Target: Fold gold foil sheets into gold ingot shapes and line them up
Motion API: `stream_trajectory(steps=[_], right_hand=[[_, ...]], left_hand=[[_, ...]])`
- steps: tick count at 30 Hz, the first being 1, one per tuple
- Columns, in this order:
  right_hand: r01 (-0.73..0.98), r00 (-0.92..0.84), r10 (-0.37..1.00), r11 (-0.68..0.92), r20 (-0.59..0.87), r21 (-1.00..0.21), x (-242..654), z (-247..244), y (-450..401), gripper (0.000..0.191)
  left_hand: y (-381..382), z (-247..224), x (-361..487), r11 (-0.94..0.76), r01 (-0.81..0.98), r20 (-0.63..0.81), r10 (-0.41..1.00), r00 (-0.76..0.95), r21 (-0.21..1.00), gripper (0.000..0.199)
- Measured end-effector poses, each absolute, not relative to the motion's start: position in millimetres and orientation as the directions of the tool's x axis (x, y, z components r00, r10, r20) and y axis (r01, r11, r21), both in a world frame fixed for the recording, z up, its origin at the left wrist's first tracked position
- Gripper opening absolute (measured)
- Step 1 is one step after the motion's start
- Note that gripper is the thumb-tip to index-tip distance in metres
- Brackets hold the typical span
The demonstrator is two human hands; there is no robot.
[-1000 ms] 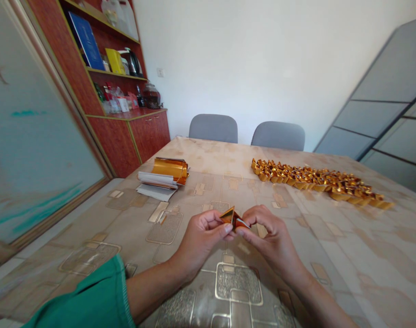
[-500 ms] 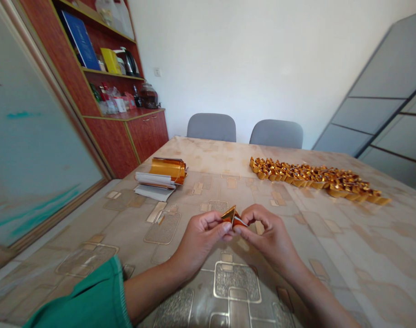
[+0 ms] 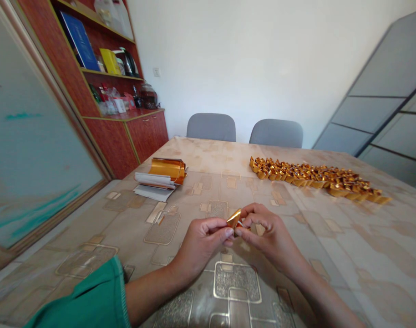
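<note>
A small piece of folded gold foil paper is pinched between both hands, just above the table near its front. My left hand is closed on its left side with thumb and fingertips. On the other side, my right hand grips it between thumb and bent fingers. The fingers hide part of the paper's lower half. Farther left lies a stack of curled gold and white paper sheets. At the back right, many folded gold pieces sit packed together in a long cluster.
A patterned plastic cover lies over the table. Two grey chairs stand behind it. A red-brown cabinet with shelves of household items is at the left, and grey panelled doors are at the right.
The gold paper's shape between my fingers has changed from a flat triangular point to a curved, upright flap. My right fingers have shifted slightly left, over its upper edge.
</note>
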State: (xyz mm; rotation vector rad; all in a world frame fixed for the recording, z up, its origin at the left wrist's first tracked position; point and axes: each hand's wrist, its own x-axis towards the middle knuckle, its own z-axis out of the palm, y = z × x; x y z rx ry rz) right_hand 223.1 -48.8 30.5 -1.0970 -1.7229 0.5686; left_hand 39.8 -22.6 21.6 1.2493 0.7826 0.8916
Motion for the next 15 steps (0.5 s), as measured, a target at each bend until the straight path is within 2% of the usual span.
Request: stream_trajectory(steps=[7, 11, 15], right_hand=[[0.437, -0.154, 0.854, 0.511, 0.498, -0.741, 220, 36, -52, 0.021], [0.427, -0.156, 0.833, 0.542, 0.531, -0.724, 212, 41, -56, 0.013], [0.32, -0.029, 0.855, 0.499, 0.518, -0.805, 209, 37, -58, 0.022]], left_hand=[[-24, 20, 40, 0.156, -0.165, -0.057, 0.872, 0.486, 0.974, 0.018], [-23, 21, 40, 0.203, -0.263, -0.07, 0.895, 0.44, 0.943, 0.022], [-23, 22, 41, 0.178, -0.364, -0.024, 0.921, 0.39, 0.914, 0.023]])
